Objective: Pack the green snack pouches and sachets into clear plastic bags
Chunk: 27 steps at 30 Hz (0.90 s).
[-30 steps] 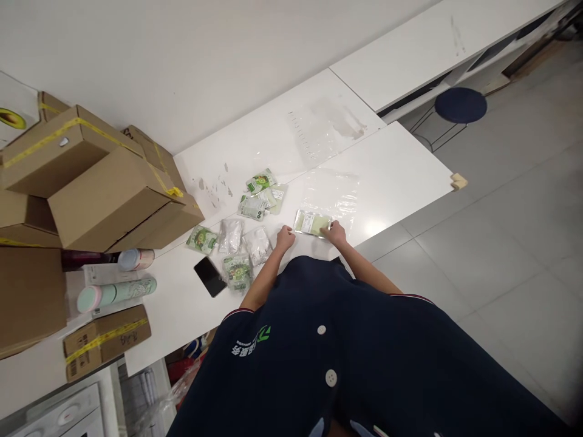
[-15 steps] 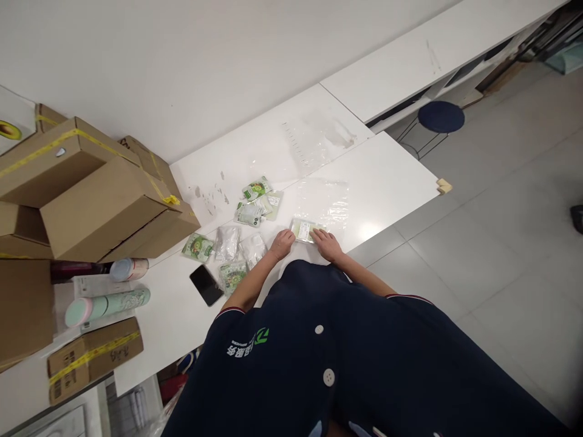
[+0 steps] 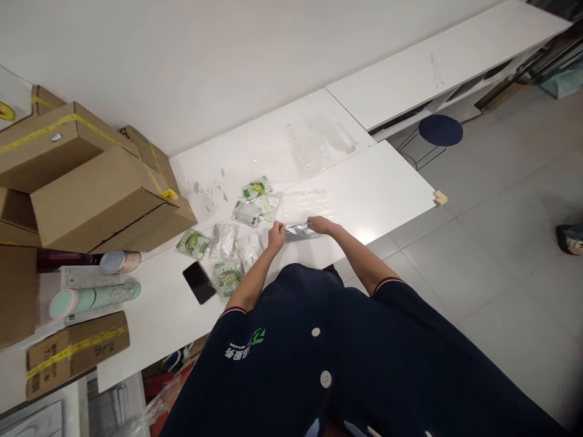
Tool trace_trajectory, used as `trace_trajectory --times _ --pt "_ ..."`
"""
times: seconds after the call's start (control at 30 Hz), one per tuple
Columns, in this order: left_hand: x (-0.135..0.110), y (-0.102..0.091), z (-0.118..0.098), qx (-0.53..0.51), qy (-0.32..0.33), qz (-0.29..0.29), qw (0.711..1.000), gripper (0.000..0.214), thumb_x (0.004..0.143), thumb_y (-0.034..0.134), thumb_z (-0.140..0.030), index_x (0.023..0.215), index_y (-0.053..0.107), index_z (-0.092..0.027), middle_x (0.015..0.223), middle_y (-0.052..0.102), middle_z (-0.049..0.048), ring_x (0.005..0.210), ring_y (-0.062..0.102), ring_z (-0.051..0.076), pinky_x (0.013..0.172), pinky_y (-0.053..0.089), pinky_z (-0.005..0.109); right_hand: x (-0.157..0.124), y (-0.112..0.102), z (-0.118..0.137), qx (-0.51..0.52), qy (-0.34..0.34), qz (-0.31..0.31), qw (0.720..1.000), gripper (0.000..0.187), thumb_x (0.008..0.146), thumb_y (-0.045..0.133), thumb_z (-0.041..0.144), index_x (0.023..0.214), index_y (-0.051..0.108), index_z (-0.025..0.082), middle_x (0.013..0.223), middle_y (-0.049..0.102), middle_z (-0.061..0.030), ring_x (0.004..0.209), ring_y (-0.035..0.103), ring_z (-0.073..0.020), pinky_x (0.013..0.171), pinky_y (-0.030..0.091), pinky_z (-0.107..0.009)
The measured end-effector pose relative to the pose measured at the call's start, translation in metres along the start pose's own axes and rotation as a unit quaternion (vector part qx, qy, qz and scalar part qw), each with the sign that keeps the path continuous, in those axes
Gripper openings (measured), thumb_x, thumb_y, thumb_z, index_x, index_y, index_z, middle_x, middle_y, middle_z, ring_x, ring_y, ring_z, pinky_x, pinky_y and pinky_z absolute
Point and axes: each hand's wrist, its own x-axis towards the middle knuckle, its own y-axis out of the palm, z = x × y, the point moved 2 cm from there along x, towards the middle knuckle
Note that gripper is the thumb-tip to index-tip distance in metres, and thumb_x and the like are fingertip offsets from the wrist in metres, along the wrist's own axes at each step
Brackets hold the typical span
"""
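My left hand and my right hand are both closed on the edge of a clear plastic bag, one at each side. The bag's film spreads over the white table beyond my fingers. Between my hands hangs a shiny, dark-looking part of it, folded toward me; whether the labelled packet is inside cannot be made out. Left of my left hand lie green-and-white pouches and clear-wrapped packets. Farther back, more pouches overlap in a small pile.
A black phone lies on the white table. Cardboard boxes stack at the left, above a green bottle and another taped box. Another plastic sheet lies near the wall. A blue stool stands beyond the table's right end.
Both hands have closed on the clear bag and drawn its near edge up and toward me. The pale green labelled packet between them no longer shows. The view has shifted slightly.
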Motion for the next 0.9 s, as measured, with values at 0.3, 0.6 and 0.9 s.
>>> trace_trajectory --times 0.3,0.6,0.9 --pt "0.002 0.012 -0.006 0.165 0.117 -0.002 0.979 0.042 0.078 0.046 -0.009 0.119 0.052 -0.015 0.124 0.055 0.0155 0.119 0.05 0.026 0.102 0.038 0.039 0.017 0.012 0.003 -0.082 0.083 -0.145 0.983 0.035 0.094 0.044 0.032 0.124 0.054 0.016 0.129 0.051 -0.0188 0.114 0.049 -0.0314 0.09 0.042 -0.042" --pt "-0.018 0.028 -0.005 0.315 0.142 0.171 0.923 0.08 0.069 0.058 -0.007 0.145 0.032 -0.012 0.153 0.023 0.0266 0.131 0.037 0.038 0.1 0.036 0.048 -0.01 0.039 -0.008 -0.115 -0.065 -0.157 0.979 0.068 0.085 0.059 0.044 0.145 0.038 0.021 0.156 0.025 -0.0151 0.141 0.021 -0.0369 0.109 0.024 -0.052" --pt "-0.011 0.025 -0.01 0.295 0.175 0.139 0.929 0.065 0.076 0.054 -0.005 0.139 0.042 -0.008 0.138 0.046 0.0269 0.135 0.035 0.036 0.111 0.021 0.054 -0.006 0.048 -0.003 -0.153 -0.086 -0.115 0.978 0.067 0.085 0.044 0.01 0.15 0.033 0.018 0.157 0.029 -0.0107 0.142 0.026 -0.0332 0.109 0.03 -0.048"
